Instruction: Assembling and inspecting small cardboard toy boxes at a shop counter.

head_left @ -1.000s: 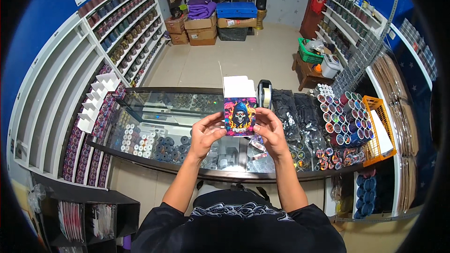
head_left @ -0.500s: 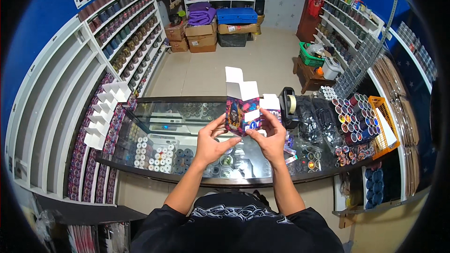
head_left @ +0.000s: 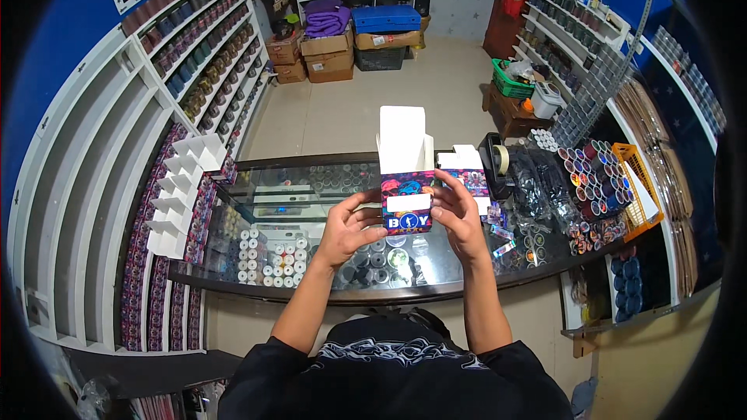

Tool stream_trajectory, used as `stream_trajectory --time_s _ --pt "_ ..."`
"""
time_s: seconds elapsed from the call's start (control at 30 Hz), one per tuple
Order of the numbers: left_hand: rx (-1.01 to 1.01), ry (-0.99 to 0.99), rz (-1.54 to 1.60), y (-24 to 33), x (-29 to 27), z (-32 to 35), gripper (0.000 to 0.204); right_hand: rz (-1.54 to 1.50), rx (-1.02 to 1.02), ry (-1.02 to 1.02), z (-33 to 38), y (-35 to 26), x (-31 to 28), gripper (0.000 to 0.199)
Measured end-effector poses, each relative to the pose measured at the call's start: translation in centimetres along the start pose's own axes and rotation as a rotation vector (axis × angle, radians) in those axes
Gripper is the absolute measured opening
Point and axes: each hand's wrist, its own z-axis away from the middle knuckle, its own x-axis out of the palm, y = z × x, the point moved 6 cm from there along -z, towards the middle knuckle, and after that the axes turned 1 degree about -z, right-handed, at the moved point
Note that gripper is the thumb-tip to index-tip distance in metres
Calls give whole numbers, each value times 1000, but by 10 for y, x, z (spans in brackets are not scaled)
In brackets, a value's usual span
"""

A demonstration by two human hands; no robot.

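Observation:
Over the glass counter (head_left: pixel 257 175), a small cardboard box (head_left: pixel 406 187) with a colourful dark print stands upright between my hands. Its white top flaps are raised, and a blank white label crosses the printed face. My left hand (head_left: pixel 348 227) holds the box's left side, thumb at the lower corner. On the opposite side, my right hand (head_left: pixel 459 222) grips the edge with fingers curled round it. Just behind my right hand is a similar printed box (head_left: pixel 471 179), also with white flaps up. The inside of the held box is hidden.
A black tape dispenser (head_left: pixel 496 163) stands right of the boxes, beside black plastic-wrapped packs (head_left: pixel 545 187). Farther right are stacked round containers (head_left: pixel 595 183) and an orange basket (head_left: pixel 642 210). White folded boxes (head_left: pixel 183 194) line the left end. Small shiny packets (head_left: pixel 502 241) lie near my right hand.
The box has been turned so its labelled face points toward me, and its flaps now show broader. My hands have moved slightly apart around it.

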Motion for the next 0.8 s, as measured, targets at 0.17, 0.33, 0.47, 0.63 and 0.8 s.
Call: stream_trajectory --time_s 0.17,0.33,0.47,0.63,0.8 --pt "-3 54 -63 3 -3 6 75 2 -22 -6 2 -7 4 67" --pt "82 61 -315 15 0 13 86 7 137 49 1 -5 -9 59" --pt "594 55 -1206 46 34 20 71 -20 326 104 4 1 -23 52" --pt "682 35 -1178 41 48 16 70 117 375 15 8 -9 -29 44" --pt "479 60 -915 39 52 6 72 335 100 -77 14 -27 -38 52"
